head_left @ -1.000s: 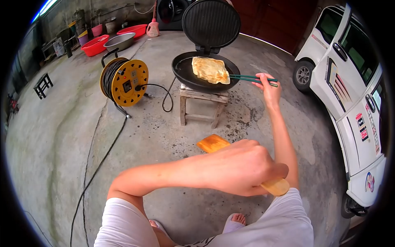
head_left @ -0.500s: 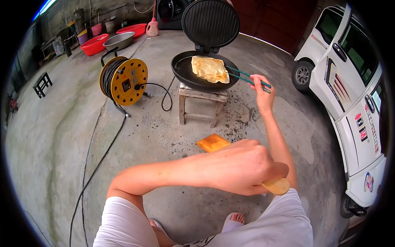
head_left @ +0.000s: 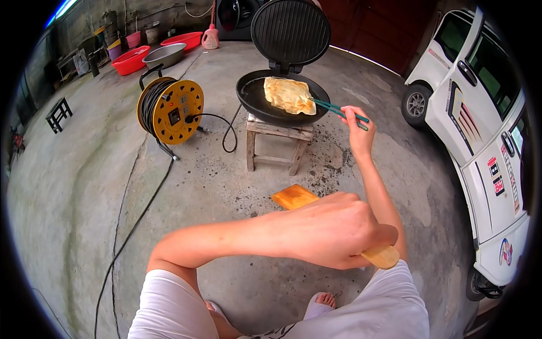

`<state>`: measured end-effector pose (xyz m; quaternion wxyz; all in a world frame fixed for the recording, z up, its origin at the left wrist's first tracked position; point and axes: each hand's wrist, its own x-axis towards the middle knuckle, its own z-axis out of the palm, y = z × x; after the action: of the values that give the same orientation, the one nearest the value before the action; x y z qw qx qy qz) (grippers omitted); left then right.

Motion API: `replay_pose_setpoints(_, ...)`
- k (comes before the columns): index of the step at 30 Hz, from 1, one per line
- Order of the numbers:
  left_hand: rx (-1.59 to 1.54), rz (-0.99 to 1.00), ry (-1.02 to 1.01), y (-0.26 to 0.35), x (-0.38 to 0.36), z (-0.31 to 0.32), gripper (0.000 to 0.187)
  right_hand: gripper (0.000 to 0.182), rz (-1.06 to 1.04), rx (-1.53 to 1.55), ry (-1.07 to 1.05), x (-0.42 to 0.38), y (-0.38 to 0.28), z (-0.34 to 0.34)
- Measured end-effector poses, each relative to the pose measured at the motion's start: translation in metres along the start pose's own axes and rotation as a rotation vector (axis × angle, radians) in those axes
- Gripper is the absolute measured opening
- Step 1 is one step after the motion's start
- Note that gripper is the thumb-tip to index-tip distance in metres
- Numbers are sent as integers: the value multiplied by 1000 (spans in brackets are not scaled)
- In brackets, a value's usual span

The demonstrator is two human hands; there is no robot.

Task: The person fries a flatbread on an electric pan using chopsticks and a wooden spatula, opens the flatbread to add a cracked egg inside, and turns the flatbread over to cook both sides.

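My right hand (head_left: pixel 360 131) is closed round a pair of green chopsticks (head_left: pixel 342 112), whose tips meet at the right edge of a browned, roughly square flatbread (head_left: pixel 287 95). The flatbread lies in the round black pan of an electric griddle (head_left: pixel 252 101), its ribbed lid (head_left: pixel 291 31) raised upright behind. Close to the camera, my left hand (head_left: pixel 344 229) grips a wooden spatula (head_left: pixel 294 197) in a fist. Its flat blade points away to the left, and the handle end sticks out at the right. Most of the handle is hidden by the hand.
The griddle stands on a low wooden stool (head_left: pixel 279 131). To the left is a yellow cable reel (head_left: pixel 183 107) with a black cord across the concrete floor. Red basins (head_left: pixel 131 61) and a grey basin (head_left: pixel 164 55) sit farther back. A white vehicle (head_left: pixel 468 130) stands at the right.
The chopsticks have drawn together, their tips now at the flatbread's right edge instead of spread apart. My right hand has shifted slightly. My left hand and the spatula stay nearly still.
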<state>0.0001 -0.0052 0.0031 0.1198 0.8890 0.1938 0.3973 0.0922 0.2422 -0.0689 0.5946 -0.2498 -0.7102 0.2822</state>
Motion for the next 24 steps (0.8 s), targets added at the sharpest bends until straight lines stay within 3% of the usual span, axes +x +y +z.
replay_pose_setpoints(24,-28,1,1,1,1,0,19,26,33,-37,-43,-5,-5,4)
